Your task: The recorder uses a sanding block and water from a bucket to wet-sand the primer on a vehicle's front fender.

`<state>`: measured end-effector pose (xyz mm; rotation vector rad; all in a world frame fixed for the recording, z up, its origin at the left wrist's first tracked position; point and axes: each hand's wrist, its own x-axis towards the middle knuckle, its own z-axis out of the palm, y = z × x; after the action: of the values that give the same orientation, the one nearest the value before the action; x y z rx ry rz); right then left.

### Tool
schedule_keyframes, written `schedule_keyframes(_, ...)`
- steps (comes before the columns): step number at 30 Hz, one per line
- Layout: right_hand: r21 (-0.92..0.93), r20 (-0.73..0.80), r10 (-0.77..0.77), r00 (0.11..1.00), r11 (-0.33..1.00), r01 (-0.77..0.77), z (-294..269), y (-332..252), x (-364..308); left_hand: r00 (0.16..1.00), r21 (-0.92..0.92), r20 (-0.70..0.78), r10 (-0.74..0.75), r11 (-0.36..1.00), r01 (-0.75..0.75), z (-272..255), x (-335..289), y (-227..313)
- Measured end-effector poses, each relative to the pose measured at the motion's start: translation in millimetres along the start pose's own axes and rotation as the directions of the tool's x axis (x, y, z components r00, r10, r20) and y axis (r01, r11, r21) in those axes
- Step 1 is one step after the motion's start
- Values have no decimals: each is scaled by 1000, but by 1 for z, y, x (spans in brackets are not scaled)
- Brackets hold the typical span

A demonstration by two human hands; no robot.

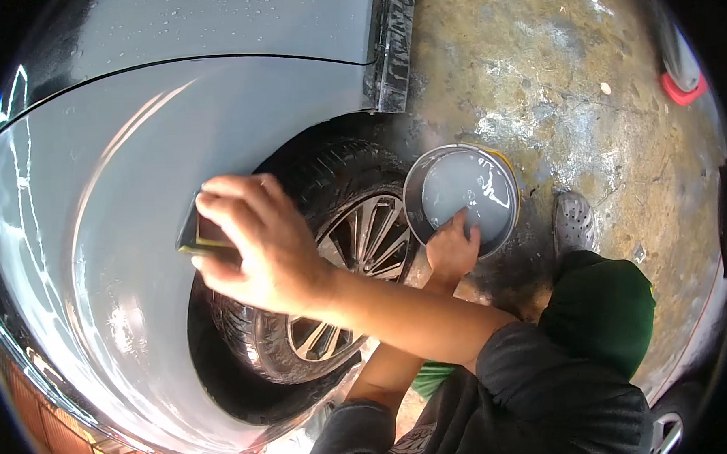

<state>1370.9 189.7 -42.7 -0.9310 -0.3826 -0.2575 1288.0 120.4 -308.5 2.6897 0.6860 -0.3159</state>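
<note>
My right hand (pixel 255 244) reaches left across the car's wheel, its fingers closed round a small dark sponge-like block (pixel 210 232) with a yellow-green edge. The block is at the grey car fender (pixel 143 188), beside the wheel arch; whether it touches the paint I cannot tell. Under the right arm, my left hand (pixel 452 251) extends to the bucket (pixel 411 213) at the near rim. Its visible fingers are apart over the cloudy water (pixel 459 190), with nothing seen in them. Part of that hand's grip side is hidden.
The tyre (pixel 259 345) and spoked alloy wheel (pixel 384 234) lie beneath my arms. A grey clog (pixel 574 222) stands on the wet, stained concrete floor (pixel 527 66), right of the bucket. A red-based object (pixel 684 90) sits at the far right.
</note>
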Motion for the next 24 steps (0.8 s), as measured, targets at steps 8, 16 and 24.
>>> schedule_keyframes(8,91,-279,564,777,821,-563,-78,143,15,989,-54,-151,2,998,-10,9,-5,-1)
schedule_keyframes(16,-38,-233,394,889,910,-413,-48,108,-8,996,24,33,-78,997,78,-11,-1,8)
schedule_keyframes(24,-97,-211,153,965,980,-177,-14,65,-15,997,-50,-55,-49,998,46,-8,-3,3)
